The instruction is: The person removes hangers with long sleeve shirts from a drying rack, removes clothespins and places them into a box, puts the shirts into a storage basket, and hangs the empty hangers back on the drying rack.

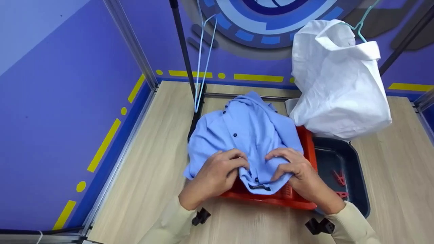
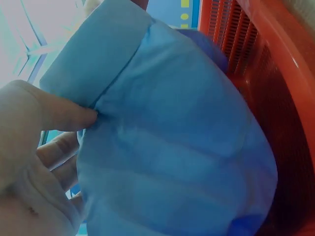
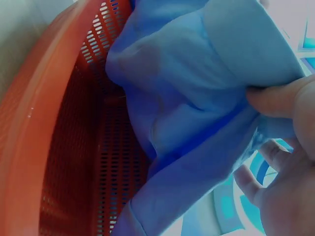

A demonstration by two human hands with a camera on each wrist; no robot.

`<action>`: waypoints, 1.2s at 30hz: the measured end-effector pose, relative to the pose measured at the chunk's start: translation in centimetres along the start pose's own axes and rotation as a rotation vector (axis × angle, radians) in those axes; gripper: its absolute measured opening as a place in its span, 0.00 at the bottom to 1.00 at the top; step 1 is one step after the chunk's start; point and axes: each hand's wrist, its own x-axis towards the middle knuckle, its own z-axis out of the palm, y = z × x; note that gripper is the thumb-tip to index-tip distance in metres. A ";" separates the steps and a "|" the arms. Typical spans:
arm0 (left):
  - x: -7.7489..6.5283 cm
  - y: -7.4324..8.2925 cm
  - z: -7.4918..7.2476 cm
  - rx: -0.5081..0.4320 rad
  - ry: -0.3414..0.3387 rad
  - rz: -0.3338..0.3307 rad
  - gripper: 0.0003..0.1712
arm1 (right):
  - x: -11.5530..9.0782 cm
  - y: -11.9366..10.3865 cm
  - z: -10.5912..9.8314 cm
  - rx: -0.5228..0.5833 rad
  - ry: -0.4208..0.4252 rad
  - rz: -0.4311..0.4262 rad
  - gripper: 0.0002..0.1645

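A light blue shirt with small dark buttons lies bunched over a red plastic basket, its collar end toward the person. My left hand pinches the cloth at the left of the collar; in the left wrist view the thumb presses right under the folded collar band. On the other side my right hand pinches the collar's right part, thumb on the near face and fingers behind. Between the hands, the collar edge with a dark label hangs over the basket's front.
A light blue wire hanger hangs at the left, by a black rack pole. White cloth hangs from a green hanger at the right. Below it a dark tray holds red clothespins. A patterned purple wall stands behind.
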 end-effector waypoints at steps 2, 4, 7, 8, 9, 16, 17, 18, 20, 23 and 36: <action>0.3 0.4 0.4 0.021 0.001 0.012 0.19 | 0.2 -0.3 0.2 0.001 -0.025 0.002 0.32; 0.5 0.8 0.7 0.031 0.000 0.017 0.18 | 0.4 -0.6 0.5 0.008 -0.041 0.001 0.32; 0.8 1.3 1.2 0.024 0.000 0.001 0.16 | 0.6 -0.9 1.0 -0.001 -0.064 0.010 0.32; 0.9 1.4 1.3 0.018 0.000 -0.008 0.15 | 0.7 -0.9 1.2 -0.002 -0.070 0.016 0.31; 1.0 1.5 1.4 0.012 0.001 -0.016 0.14 | 0.7 -1.0 1.3 -0.001 -0.080 0.032 0.30; 1.3 1.6 2.0 -0.002 0.101 -0.071 0.13 | 0.8 -1.6 1.8 0.048 -0.076 0.131 0.23; 1.4 1.6 2.1 0.011 0.122 -0.081 0.13 | 0.8 -1.7 1.8 0.062 -0.070 0.143 0.22; 1.4 1.6 2.1 0.026 0.136 -0.093 0.15 | 0.9 -1.8 1.9 0.078 -0.070 0.160 0.22; 1.4 1.6 2.1 0.050 0.156 -0.125 0.19 | 1.0 -1.9 2.1 0.085 -0.073 0.177 0.28; 1.4 1.8 2.1 0.045 0.168 -0.172 0.24 | 1.2 -2.2 2.3 0.087 -0.114 0.202 0.36; 0.3 0.6 1.8 -0.238 0.070 -0.134 0.14 | 1.4 -1.2 2.9 0.052 0.062 0.214 0.20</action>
